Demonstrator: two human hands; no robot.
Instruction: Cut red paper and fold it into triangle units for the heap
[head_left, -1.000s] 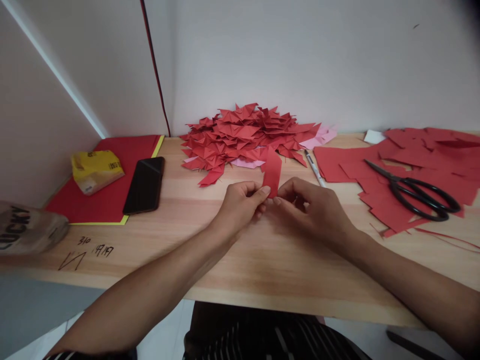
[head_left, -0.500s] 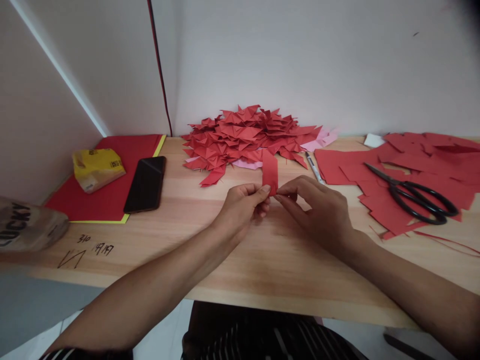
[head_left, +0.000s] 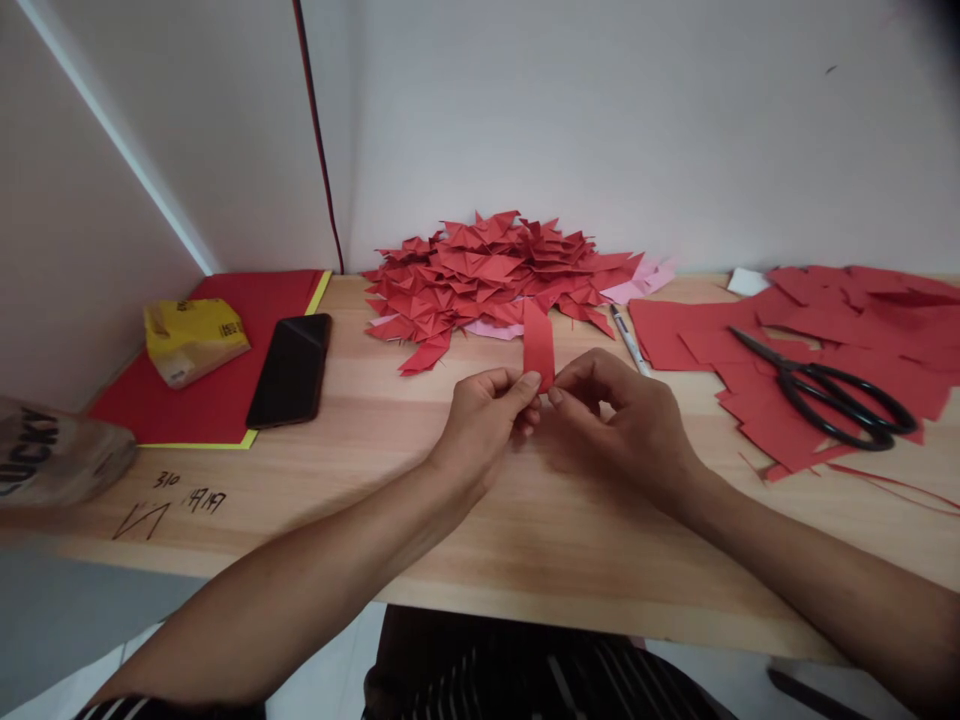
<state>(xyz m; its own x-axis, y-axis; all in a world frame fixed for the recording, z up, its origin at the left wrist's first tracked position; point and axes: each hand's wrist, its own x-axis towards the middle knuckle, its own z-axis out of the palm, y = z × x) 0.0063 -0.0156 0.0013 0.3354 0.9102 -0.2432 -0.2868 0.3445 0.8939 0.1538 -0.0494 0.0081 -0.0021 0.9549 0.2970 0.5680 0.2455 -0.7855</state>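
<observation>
A narrow folded strip of red paper (head_left: pixel 538 343) stands upright between my hands, above the wooden table. My left hand (head_left: pixel 501 405) pinches its lower end, thumb in front and fingers curled behind. At the strip's lower right edge, my right hand (head_left: pixel 626 415) has thumb and forefinger closed on the paper's corner. The fingertips hide the bottom of the strip. Just behind it lies a heap of folded red paper pieces (head_left: pixel 480 265) with pointed corners, some pink paper (head_left: pixel 646 279) showing among them.
Black-handled scissors (head_left: pixel 832 390) rest on loose red paper sheets (head_left: pixel 787 345) at right, beside a pen (head_left: pixel 630 340). At left are a phone (head_left: pixel 290 370), red sheets (head_left: pixel 202 400), a yellow packet (head_left: pixel 196 340) and a bag marked LUCKY (head_left: pixel 64 455). A wall stands behind the table (head_left: pixel 360 560).
The fingers of my right hand have shifted slightly at the strip's lower corner. The strip now looks a little narrower and turned; my left hand keeps its pinch.
</observation>
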